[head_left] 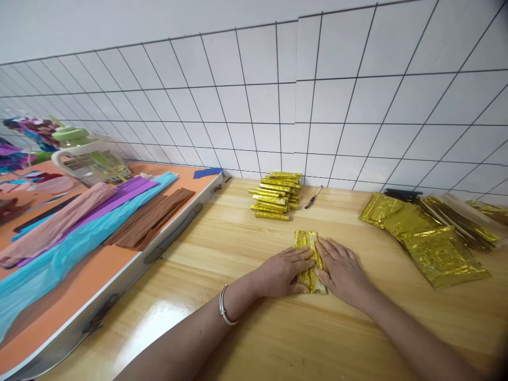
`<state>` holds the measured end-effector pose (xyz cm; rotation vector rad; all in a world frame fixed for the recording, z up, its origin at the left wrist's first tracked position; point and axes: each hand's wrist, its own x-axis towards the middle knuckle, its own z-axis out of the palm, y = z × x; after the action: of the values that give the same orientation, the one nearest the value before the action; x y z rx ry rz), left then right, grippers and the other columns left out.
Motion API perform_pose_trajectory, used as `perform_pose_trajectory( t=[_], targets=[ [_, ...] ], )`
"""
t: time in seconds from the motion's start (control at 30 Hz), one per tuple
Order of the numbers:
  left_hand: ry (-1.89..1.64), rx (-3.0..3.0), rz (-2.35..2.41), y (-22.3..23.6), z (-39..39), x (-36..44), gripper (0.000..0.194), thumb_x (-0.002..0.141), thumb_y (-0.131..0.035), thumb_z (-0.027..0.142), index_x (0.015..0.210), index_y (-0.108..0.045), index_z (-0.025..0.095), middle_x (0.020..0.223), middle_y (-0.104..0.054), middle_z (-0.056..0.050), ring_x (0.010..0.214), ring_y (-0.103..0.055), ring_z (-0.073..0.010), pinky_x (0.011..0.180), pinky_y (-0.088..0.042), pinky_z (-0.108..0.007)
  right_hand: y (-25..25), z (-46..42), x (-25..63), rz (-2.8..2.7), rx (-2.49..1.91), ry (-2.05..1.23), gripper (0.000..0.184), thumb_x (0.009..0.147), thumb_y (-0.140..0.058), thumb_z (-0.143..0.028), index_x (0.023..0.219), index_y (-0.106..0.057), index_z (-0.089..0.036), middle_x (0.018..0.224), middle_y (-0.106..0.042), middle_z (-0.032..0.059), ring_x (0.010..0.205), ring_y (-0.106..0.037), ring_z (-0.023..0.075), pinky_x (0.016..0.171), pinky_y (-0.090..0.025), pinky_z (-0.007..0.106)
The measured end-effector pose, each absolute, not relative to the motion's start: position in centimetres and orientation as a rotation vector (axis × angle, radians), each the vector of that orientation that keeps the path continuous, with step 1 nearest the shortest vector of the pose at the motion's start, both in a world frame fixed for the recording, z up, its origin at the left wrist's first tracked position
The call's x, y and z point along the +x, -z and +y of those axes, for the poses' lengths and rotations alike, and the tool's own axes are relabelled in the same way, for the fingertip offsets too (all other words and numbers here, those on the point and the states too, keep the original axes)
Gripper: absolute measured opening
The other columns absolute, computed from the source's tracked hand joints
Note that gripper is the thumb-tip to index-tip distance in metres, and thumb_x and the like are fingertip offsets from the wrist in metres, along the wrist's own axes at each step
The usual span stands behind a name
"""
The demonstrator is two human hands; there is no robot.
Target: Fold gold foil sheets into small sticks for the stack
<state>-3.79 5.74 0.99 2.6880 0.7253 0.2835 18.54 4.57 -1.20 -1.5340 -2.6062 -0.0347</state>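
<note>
A shiny gold foil packet [313, 280], folded lengthwise into a narrow strip, lies on the wooden table between my hands. My left hand [283, 271] rests on its left side, fingers stretched out flat across the foil. Against its right edge lies my right hand [342, 267], fingers extended and thumb touching the foil. Both palms face down, and neither hand grips the packet. Beyond them a pile of narrow rolled or folded gold foil strips [275, 194] is stacked near the wall.
At the right lie flat gold foil packets [444, 256] in a loose stack. A pen [314, 197] sits beside the strip pile. To the left, an orange-topped table [99, 270] holds coloured fabric strips [91, 233] and a clear jug with a green lid [97, 159]. A tiled wall [257, 106] closes the back.
</note>
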Motion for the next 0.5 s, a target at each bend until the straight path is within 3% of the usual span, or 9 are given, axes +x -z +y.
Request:
perform_pose_trajectory(
  t=[0.5],
  targets=[
    [-0.236,2.768,0.739,-1.04,5.32,-3.88,0.06,0.087,-0.044,0.046,0.138,-0.033,0.018,0.146,-0.026,-0.01,0.136,-0.02,-0.0222,0.113,-0.014,-0.037,1.35,4.9,19.48,-2.679,-1.482,-0.164,0.1,0.07,-0.043,-0.074,0.145,-0.01,-0.016,0.15,-0.014,0.0116,0.136,-0.013,0.0291,0.106,-0.02,0.047]
  ],
)
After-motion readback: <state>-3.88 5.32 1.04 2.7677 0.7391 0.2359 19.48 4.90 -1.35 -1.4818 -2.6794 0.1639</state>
